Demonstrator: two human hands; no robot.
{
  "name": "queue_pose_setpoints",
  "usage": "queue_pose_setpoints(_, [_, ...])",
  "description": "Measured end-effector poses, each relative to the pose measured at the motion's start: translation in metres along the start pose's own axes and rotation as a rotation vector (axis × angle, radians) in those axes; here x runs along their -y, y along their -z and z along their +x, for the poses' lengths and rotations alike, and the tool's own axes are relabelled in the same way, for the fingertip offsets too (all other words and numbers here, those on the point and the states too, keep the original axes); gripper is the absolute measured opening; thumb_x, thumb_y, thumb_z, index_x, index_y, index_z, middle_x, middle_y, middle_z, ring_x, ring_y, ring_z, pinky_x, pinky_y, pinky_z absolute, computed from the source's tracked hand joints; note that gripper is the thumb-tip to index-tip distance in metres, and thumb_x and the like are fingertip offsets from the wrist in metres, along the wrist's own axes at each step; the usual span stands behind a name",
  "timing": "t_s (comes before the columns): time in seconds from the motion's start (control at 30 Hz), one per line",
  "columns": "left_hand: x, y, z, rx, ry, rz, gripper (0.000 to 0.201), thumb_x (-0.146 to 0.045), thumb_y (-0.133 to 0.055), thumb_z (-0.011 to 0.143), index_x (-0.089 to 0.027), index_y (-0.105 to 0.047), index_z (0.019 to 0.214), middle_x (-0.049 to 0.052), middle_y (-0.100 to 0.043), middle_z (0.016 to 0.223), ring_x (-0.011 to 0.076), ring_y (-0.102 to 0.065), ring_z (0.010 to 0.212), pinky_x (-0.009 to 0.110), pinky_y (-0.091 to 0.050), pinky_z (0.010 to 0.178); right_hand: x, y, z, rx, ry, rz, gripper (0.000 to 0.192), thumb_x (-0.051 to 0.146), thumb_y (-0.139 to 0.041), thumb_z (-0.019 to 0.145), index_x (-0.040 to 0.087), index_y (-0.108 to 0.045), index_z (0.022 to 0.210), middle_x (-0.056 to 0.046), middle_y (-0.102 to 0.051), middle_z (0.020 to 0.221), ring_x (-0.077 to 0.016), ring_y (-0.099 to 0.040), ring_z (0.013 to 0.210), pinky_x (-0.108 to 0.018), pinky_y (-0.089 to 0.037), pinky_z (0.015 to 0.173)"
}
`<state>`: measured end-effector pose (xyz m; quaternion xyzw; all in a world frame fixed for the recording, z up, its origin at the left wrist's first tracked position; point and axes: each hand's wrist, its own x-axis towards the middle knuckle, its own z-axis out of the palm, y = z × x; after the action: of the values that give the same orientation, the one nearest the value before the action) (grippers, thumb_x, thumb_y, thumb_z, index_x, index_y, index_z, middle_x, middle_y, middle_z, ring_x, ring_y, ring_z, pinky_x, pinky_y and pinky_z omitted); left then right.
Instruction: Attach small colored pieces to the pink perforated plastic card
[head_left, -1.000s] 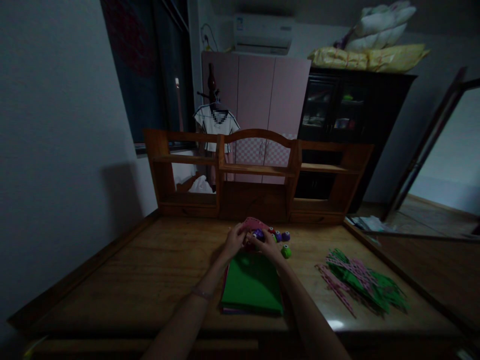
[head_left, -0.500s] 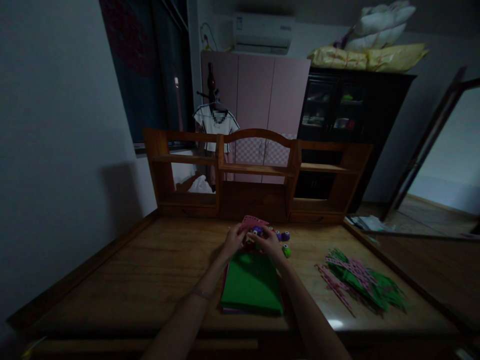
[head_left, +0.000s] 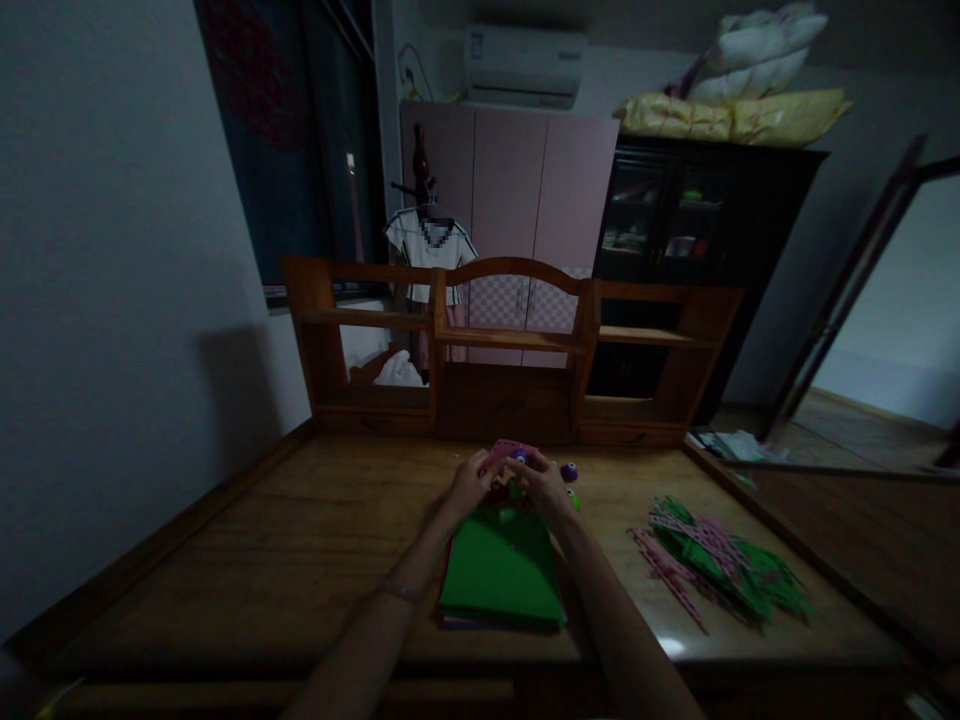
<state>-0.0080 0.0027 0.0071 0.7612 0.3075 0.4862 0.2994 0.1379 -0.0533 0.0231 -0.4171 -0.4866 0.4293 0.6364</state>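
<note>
A green sheet stack (head_left: pixel 501 570) is laid at 6 o'clock, close to the near edge of the tabletop (head_left: pixel 247 560). Just beyond it, a pink perforated strip (head_left: pixel 504 452) and a small purple punch (head_left: pixel 519 458) are held between the left hand (head_left: pixel 471 484) and right hand (head_left: pixel 546 486), both grips closed (details dim). Cut strips (head_left: pixel 720 565) are piled at 3 o'clock; bare wood is left at 9. A wooden shelf unit (head_left: pixel 510 350) bounds the far edge.
</note>
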Motion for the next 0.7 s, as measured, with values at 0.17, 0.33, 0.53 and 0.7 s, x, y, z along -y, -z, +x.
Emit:
queue_pose_setpoints(0.17, [0.000, 0.000, -0.001, 0.000, 0.011, -0.001, 0.041, -0.050, -0.051, 0.081, -0.013, -0.065, 0.092, 0.007, -0.063, 0.086, 0.0171, -0.055, 0.079, 0.026, -0.041, 0.075, -0.004, 0.001, 0.002, 0.006, -0.012, 0.041, 0.045, 0.046, -0.074, 0.062, 0.016, -0.064, 0.094, -0.004, -0.060, 0.084, -0.0109, -0.052, 0.061, -0.020, -0.039, 0.052])
queue_pose_setpoints(0.33, [0.001, 0.001, -0.001, 0.020, 0.011, -0.008, 0.042, -0.050, -0.052, 0.080, -0.012, -0.065, 0.087, 0.006, -0.063, 0.082, 0.0159, -0.054, 0.074, 0.025, -0.041, 0.072, -0.006, 0.003, 0.003, -0.025, -0.019, -0.001, 0.045, 0.050, -0.073, 0.063, 0.015, -0.065, 0.091, -0.001, -0.056, 0.069, -0.0075, -0.045, 0.050, -0.018, -0.033, 0.044])
queue_pose_setpoints(0.53, [-0.002, 0.002, -0.001, 0.074, 0.052, -0.067, 0.042, -0.050, -0.051, 0.080, -0.011, -0.064, 0.084, 0.004, -0.061, 0.075, 0.0157, -0.054, 0.070, 0.023, -0.040, 0.065, -0.007, 0.006, 0.002, -0.054, -0.037, -0.036, 0.045, 0.052, -0.071, 0.062, 0.015, -0.064, 0.086, 0.001, -0.052, 0.061, -0.0086, -0.043, 0.047, -0.019, -0.032, 0.043])
queue_pose_setpoints(0.7, [-0.006, -0.003, -0.005, 0.142, 0.127, -0.157, 0.043, -0.050, -0.054, 0.077, -0.010, -0.066, 0.088, 0.006, -0.065, 0.080, 0.0175, -0.056, 0.072, 0.024, -0.043, 0.064, -0.011, 0.010, 0.004, -0.087, -0.033, -0.004, 0.039, 0.048, -0.074, 0.060, 0.014, -0.062, 0.076, 0.003, -0.050, 0.057, -0.0080, -0.039, 0.045, -0.020, -0.029, 0.043])
